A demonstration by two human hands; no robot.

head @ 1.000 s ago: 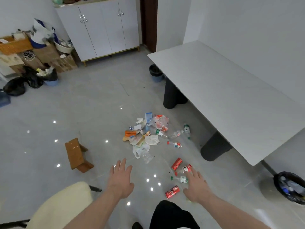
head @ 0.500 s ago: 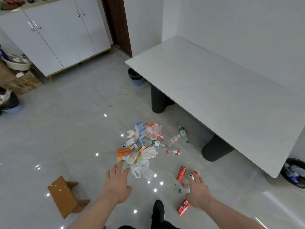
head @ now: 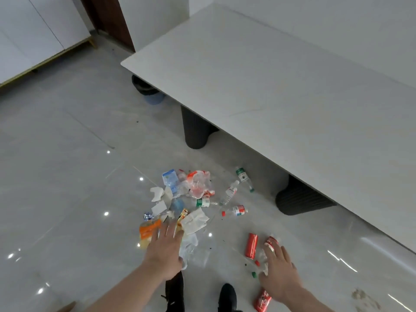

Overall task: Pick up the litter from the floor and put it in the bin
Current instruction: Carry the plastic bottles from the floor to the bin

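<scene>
A heap of litter (head: pixel 189 194) lies on the grey floor: wrappers, tissues, an orange packet (head: pixel 147 229), clear plastic bottles (head: pixel 229 192). My left hand (head: pixel 165 246) reaches over its near edge with fingers spread, above a clear plastic bag (head: pixel 191 244). My right hand (head: pixel 280 273) hovers with straight fingers over a small clear bottle (head: pixel 262 258), between one red can (head: pixel 251 245) and another red can (head: pixel 262 299) near my wrist. A red-and-white bottle (head: pixel 271 242) lies at my fingertips. A dark bin (head: pixel 146 88) stands half under the table's far corner.
A long white table (head: pixel 281 91) on dark round legs (head: pixel 197 129) fills the right side. White cabinets (head: pixel 33 30) stand at the back left beside a brown door (head: pixel 108 19). My black shoes (head: pixel 227 297) are at the bottom.
I have moved closer to the litter and the view has swung right. Both hands have pushed forward and down, the left over the heap, the right over the cans.
</scene>
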